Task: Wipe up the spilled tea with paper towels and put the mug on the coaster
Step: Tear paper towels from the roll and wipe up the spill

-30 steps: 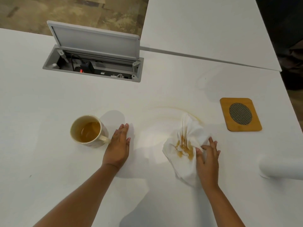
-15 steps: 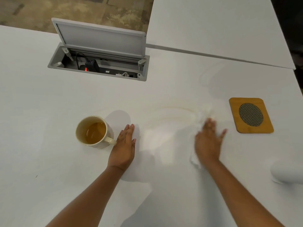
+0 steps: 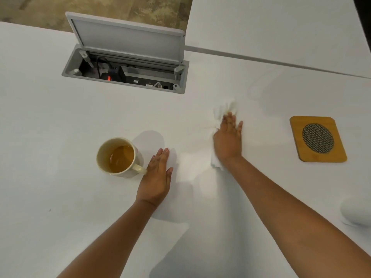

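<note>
Most of the paper towel (image 3: 217, 125) is hidden beneath the right hand (image 3: 227, 140), whose fingers are spread flat and pressed down on it; only crumpled ends are seen. A white roll (image 3: 356, 212) is cut off at the right edge. The left hand (image 3: 157, 177) is laid flat on the tabletop (image 3: 60, 197), fingers together, just beside the mug (image 3: 118, 156) handle. The coaster (image 3: 317, 139) lies well apart, with bare surface between.
</note>
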Action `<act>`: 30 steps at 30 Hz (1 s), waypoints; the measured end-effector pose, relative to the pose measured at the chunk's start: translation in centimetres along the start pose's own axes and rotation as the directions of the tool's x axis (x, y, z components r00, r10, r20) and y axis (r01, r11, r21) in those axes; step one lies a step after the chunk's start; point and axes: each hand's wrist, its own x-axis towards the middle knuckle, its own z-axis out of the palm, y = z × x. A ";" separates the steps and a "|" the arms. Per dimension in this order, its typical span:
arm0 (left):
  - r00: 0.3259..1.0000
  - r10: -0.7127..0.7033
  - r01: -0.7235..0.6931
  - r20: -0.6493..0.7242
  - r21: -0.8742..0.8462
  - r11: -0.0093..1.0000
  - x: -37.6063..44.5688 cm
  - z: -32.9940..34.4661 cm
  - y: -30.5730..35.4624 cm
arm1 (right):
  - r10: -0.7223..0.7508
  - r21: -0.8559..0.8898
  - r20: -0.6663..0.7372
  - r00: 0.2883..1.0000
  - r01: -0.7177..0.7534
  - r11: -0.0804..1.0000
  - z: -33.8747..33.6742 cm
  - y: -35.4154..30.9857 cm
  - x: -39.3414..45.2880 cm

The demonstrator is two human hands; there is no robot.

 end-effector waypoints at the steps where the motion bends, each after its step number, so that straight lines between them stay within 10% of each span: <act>1: 1.000 -0.002 0.002 0.003 -0.002 1.000 0.0 0.0 0.0 | -0.061 0.013 0.002 0.998 0.061 0.998 0.0 -1.3 -0.1; 15: 0.999 0.052 -0.049 -0.017 0.125 0.991 0.0 -0.5 -0.3 | -0.731 -0.054 0.119 0.672 0.739 0.671 0.0 -2.4 -17.2; 30: 0.999 0.024 -0.021 -0.048 0.065 0.998 0.3 0.1 -0.3 | -0.779 0.056 0.089 0.621 0.778 0.626 0.9 -4.6 -15.6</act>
